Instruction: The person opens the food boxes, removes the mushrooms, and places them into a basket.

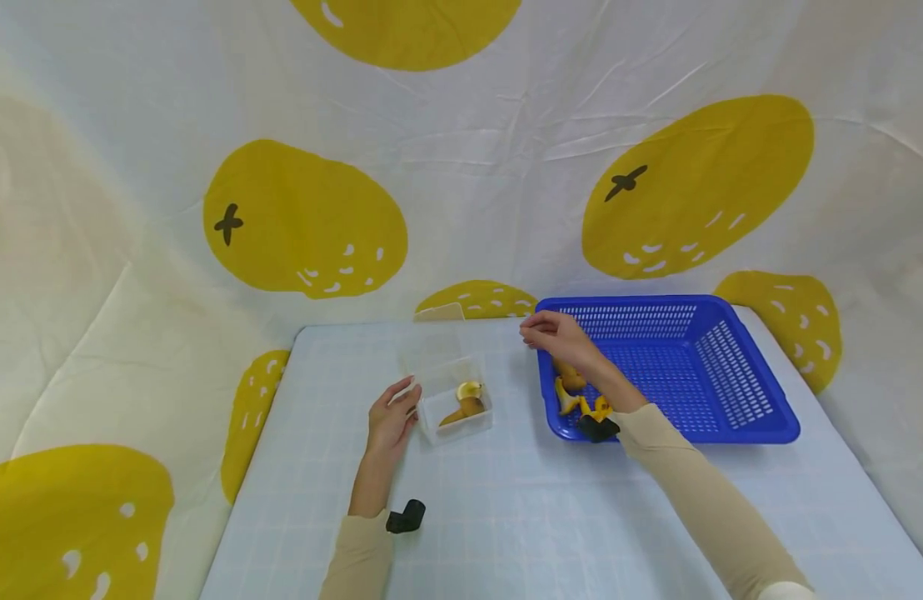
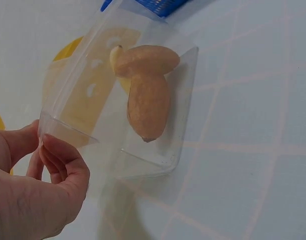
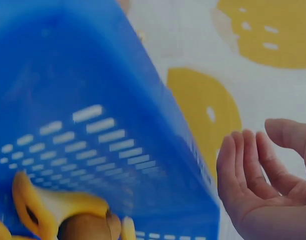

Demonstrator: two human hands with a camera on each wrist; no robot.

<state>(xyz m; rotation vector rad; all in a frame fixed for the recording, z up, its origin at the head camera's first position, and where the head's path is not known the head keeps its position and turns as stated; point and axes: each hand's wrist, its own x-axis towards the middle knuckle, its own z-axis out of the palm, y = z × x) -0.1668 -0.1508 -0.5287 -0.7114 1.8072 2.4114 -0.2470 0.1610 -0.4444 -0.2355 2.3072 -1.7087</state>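
In the left wrist view my left hand (image 2: 48, 180) pinches the edge of a clear plastic box (image 2: 185, 125) between thumb and fingers. The box stands on the table, its clear flap (image 1: 434, 343) raised at the back. Inside lie a brown, potato-shaped piece (image 2: 149, 107), another brown piece (image 2: 148, 59) across its end, and a pale yellow curved piece (image 1: 470, 389). My right hand (image 1: 555, 333) is over the left back corner of the blue basket (image 1: 761, 375), its fingers loosely curled with nothing between them.
Yellow curved pieces (image 3: 58, 205) and a brown rounded piece (image 3: 88, 227) lie at the left end of the basket. The table (image 1: 491, 517) has a pale checked cover. A white cloth (image 1: 499, 217) with large yellow fruit prints hangs behind it and at the sides.
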